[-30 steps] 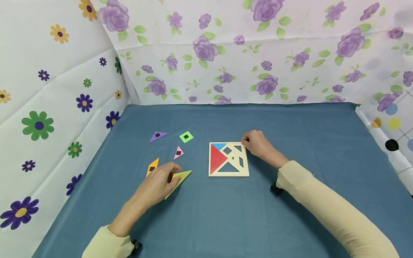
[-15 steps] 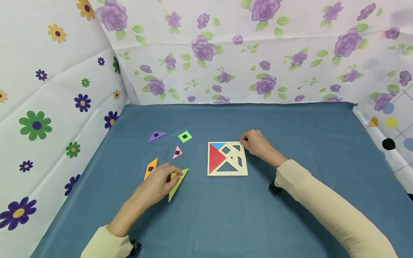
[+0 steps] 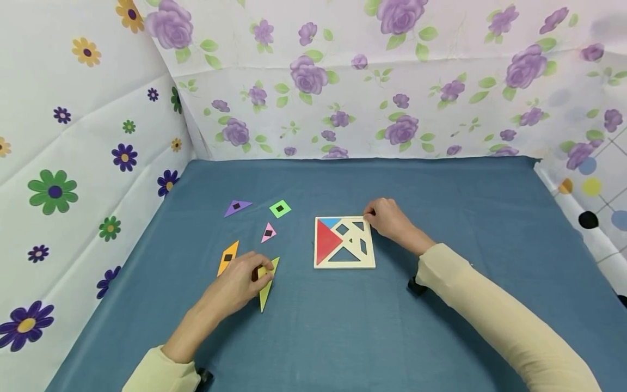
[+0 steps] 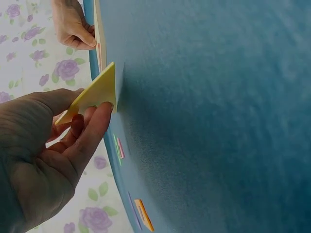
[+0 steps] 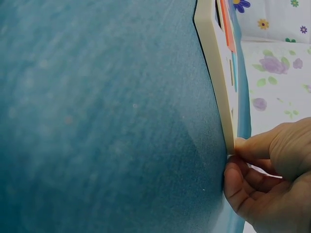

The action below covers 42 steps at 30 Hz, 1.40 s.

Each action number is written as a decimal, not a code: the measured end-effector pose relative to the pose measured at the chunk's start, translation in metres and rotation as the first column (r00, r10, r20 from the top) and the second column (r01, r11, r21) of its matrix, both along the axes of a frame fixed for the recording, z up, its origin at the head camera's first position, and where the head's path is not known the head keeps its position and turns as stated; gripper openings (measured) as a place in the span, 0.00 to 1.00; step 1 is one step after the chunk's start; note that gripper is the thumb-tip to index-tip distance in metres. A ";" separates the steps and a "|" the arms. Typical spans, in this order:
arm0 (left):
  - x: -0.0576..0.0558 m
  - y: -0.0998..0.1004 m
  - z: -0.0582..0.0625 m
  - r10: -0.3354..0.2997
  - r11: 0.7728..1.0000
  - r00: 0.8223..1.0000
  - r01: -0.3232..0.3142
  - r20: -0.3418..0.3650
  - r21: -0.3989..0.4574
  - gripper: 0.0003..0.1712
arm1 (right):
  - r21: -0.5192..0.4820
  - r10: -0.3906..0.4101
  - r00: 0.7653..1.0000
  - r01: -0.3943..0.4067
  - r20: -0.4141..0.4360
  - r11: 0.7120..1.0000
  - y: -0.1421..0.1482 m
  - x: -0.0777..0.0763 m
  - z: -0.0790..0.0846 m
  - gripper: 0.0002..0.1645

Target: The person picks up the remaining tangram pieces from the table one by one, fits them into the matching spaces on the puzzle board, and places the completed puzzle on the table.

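My left hand (image 3: 232, 286) pinches a yellow triangular puzzle piece (image 3: 265, 289) between thumb and fingers, left of the tangram board (image 3: 370, 262). In the left wrist view the yellow triangle (image 4: 99, 91) is tilted up off the cloth. My right hand (image 3: 392, 222) grips the far right corner of the board, its thumb (image 5: 250, 146) at the corner in the right wrist view. A red triangle (image 3: 327, 242) and a blue piece (image 3: 329, 222) lie in the board; its other cut-outs show the dark cloth.
Left of the board lie a purple triangle (image 3: 237, 207), a green square (image 3: 280, 209), a pink triangle (image 3: 268, 233) and an orange parallelogram (image 3: 227, 257), partly behind the left hand. Blue cloth (image 3: 333, 326) covers the table. Flowered sheets (image 3: 274, 76) hang at the back and left.
The yellow triangle has turned in my left fingers, its lower point swinging down and its long edge growing steeper. My right hand stays on the board's corner.
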<state>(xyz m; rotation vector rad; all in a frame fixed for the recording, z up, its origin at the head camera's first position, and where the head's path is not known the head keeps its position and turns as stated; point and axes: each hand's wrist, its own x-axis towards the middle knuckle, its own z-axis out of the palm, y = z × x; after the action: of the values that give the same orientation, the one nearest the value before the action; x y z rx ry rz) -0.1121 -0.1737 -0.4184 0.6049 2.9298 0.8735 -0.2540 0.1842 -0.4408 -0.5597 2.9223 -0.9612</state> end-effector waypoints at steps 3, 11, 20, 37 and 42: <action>0.000 0.001 -0.001 -0.009 1.000 1.000 0.009 -0.002 -0.005 0.06 | -0.006 0.003 1.000 -0.003 0.010 1.000 0.000 -0.001 0.000 0.15; -0.002 0.007 0.001 0.008 0.998 0.999 -0.004 0.050 -0.063 0.09 | -0.010 -0.008 1.000 0.008 -0.001 1.000 0.002 0.000 0.000 0.13; 0.001 0.003 0.010 -0.035 0.981 0.999 0.030 -0.021 -0.192 0.18 | -0.018 -0.010 1.000 0.010 0.009 1.000 0.002 0.001 0.000 0.13; -0.002 0.001 0.013 -0.113 0.973 0.994 0.112 0.010 -0.200 0.14 | -0.020 -0.004 1.000 0.004 0.006 1.000 0.003 0.001 -0.001 0.11; -0.003 0.001 0.013 -0.138 0.974 0.990 0.139 0.019 -0.180 0.12 | -0.024 0.000 1.000 0.000 0.001 1.000 0.003 0.001 -0.002 0.11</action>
<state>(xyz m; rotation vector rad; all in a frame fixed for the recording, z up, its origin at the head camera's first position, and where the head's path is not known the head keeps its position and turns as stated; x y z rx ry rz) -0.1156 -0.1732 -0.4054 0.7788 2.8755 0.5858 -0.2527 0.1872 -0.4423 -0.5603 2.9132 -0.9974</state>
